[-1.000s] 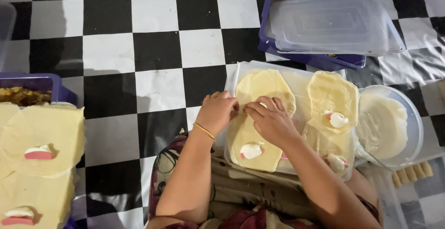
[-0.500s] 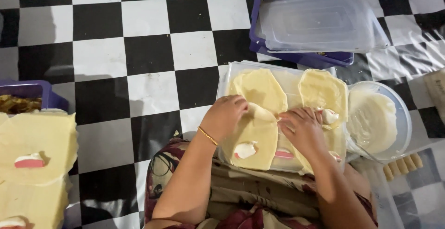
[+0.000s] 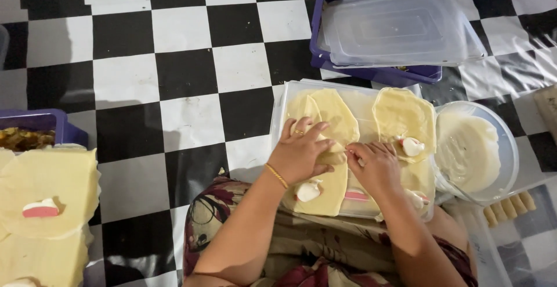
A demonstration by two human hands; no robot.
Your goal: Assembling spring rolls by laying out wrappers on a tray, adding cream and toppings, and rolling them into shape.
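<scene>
Two hands, left hand [image 3: 301,153] fingers spread on pastry sheet [image 3: 328,147], right hand [image 3: 374,165] pinching its edge

Bare floor [image 3: 191,60] leftward (bowl [image 3: 506,147] rightward)

Two hands work at the centre: the left hand [image 3: 301,153] and the right hand [image 3: 374,168]. Two purple tubs show, one [image 3: 371,69] upper right, one [image 3: 43,121] at the left edge. One clear lid [image 3: 400,29] covers the upper tub. One round bowl [image 3: 473,150] sits right of centre. Two pale wrappers [image 3: 328,118] [image 3: 403,116] lie on one clear tray [image 3: 278,113] (more wrappers lower left).
</scene>
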